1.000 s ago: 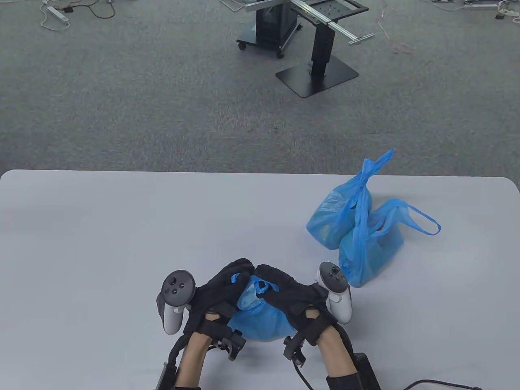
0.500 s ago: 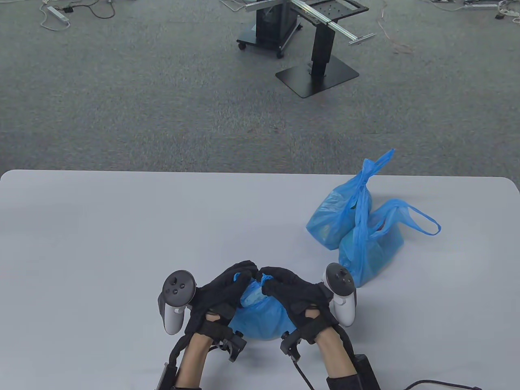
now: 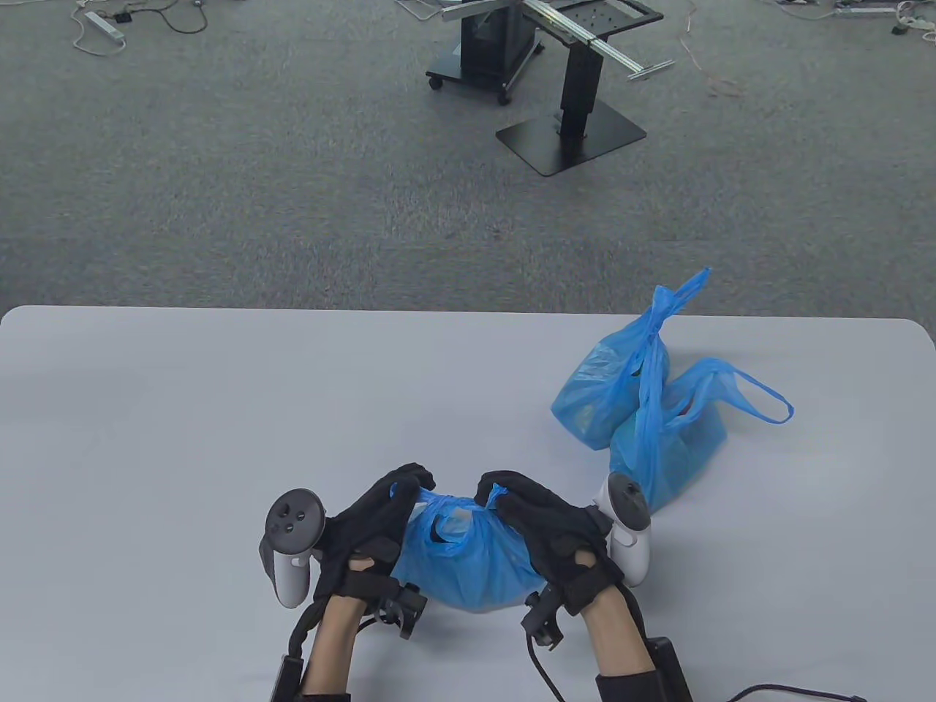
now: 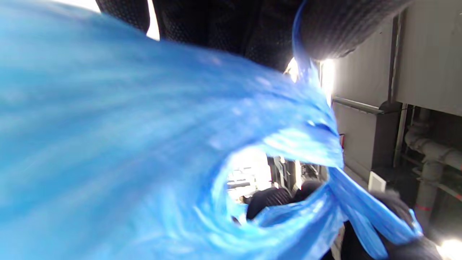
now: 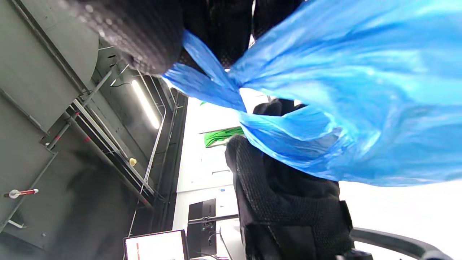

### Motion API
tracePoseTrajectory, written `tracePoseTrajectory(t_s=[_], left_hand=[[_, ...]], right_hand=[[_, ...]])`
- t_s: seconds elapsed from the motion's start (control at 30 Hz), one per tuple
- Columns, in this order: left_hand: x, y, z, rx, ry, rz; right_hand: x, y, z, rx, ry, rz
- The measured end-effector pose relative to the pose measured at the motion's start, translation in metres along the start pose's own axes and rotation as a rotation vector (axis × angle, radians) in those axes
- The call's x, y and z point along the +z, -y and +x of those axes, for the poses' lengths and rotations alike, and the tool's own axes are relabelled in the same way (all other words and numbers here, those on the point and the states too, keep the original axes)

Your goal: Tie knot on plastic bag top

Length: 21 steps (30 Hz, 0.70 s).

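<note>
A filled blue plastic bag (image 3: 472,563) sits on the table near the front edge, between my two hands. My left hand (image 3: 398,490) pinches one twisted strip of the bag's top at its left. My right hand (image 3: 497,493) pinches the other strip at its right. The top is stretched between them, with a small open loop (image 3: 446,523) in the middle. In the left wrist view the bag (image 4: 126,155) fills the frame, with the strip running up between my fingers (image 4: 335,29). In the right wrist view the strip (image 5: 202,77) is pinched under my fingers (image 5: 140,32).
Two more blue plastic bags (image 3: 643,409) stand at the right of the grey table (image 3: 219,409), close to my right hand's tracker (image 3: 627,526); one has a loose handle loop (image 3: 764,398). Black stands (image 3: 563,80) sit on the carpet beyond the table.
My hands have moved apart, left hand to the left and right hand to the right, drawing the bag's top strips outward. The bag top, earlier bunched under my fingers, now shows stretched with a loop.
</note>
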State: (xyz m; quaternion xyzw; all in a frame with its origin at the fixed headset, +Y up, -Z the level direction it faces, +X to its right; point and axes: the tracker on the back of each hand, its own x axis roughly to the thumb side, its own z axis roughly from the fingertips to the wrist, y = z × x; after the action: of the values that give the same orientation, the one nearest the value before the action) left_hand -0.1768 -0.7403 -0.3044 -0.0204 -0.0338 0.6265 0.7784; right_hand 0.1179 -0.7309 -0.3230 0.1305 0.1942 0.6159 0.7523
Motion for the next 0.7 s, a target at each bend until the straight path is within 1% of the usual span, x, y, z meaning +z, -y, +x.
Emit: tracePoseTrajectory(t_s=[0.23, 0.33, 0.4, 0.43, 0.53, 0.6, 0.7], left_hand=[[0.001, -0.012, -0.001, -0.16, -0.01, 0.073], [0.002, -0.015, 0.0, -0.269, -0.005, 0.103], [0.003, -0.016, 0.001, -0.361, 0.001, 0.138], [0.004, -0.018, 0.002, -0.454, 0.007, 0.168], [0.005, -0.02, 0.003, -0.642, 0.012, 0.208], [0.005, -0.022, 0.0, -0.71, 0.005, 0.218], [0.005, -0.027, -0.009, -0.743, -0.027, 0.215]], right_hand=[[0.001, 0.016, -0.005, 0.043, -0.058, -0.032], [0.002, 0.021, -0.007, 0.037, -0.073, -0.051], [0.003, 0.024, -0.007, 0.082, -0.098, -0.062], [0.004, 0.028, -0.007, 0.128, -0.116, -0.077], [0.006, 0.037, -0.008, 0.207, -0.146, -0.117], [0.008, 0.045, -0.008, 0.256, -0.158, -0.156], [0.012, 0.058, -0.009, 0.349, -0.191, -0.199]])
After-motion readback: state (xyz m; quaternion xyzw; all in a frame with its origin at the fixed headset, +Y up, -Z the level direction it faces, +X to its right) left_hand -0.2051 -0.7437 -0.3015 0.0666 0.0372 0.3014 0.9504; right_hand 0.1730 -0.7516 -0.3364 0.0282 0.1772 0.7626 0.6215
